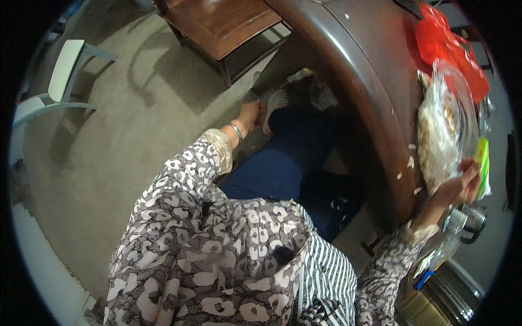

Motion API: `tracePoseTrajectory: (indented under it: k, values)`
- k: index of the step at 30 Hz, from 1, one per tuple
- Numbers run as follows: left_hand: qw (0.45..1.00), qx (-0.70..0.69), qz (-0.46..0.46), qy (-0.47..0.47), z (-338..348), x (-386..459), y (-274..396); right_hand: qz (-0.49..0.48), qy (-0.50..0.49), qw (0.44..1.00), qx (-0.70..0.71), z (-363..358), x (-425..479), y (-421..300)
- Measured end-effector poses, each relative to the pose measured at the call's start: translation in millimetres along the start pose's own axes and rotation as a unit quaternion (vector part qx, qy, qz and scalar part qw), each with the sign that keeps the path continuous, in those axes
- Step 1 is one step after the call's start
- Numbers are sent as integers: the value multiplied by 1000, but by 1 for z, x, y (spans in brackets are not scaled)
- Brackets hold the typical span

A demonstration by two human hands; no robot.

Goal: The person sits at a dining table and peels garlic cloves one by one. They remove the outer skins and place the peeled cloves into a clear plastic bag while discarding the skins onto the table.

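Observation:
My left hand (252, 114), with a metal bracelet at the wrist, hangs low beside my dark blue trouser leg (269, 171). Its fingers are curled and in shadow, so whether they hold anything cannot be told. At the right, my right hand (465, 185) is raised over the rim of a dark wooden table (367, 81). Its bent fingers are at the near end of a clear plastic bag (442, 130) with pale contents; a grip on the bag cannot be made out. A green and white packet (483, 167) lies just beyond those fingers.
A red plastic bag (448, 53) lies on the table's far side, and small white scraps (411, 161) dot its edge. A wooden chair (228, 24) stands at the top, a white-backed chair (67, 69) at the left. Near my right forearm are a metal cup (474, 224) and more plastic bags.

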State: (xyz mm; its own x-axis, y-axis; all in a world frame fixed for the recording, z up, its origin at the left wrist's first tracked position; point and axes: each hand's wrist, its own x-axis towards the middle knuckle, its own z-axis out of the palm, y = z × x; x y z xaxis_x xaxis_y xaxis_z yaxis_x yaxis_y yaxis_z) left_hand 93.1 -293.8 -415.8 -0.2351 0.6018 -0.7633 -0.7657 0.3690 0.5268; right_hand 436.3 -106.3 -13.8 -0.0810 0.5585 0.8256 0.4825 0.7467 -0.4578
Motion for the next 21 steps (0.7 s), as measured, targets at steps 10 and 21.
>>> tracePoseTrajectory:
  k: [10,21]
  values:
    - [819,450,313,170,-4,83,-94,-233,-382,868,-214,3,-55,-157]
    - [895,114,37,431,90,156,13,-197,-430,849,-238,25,-40,-188]
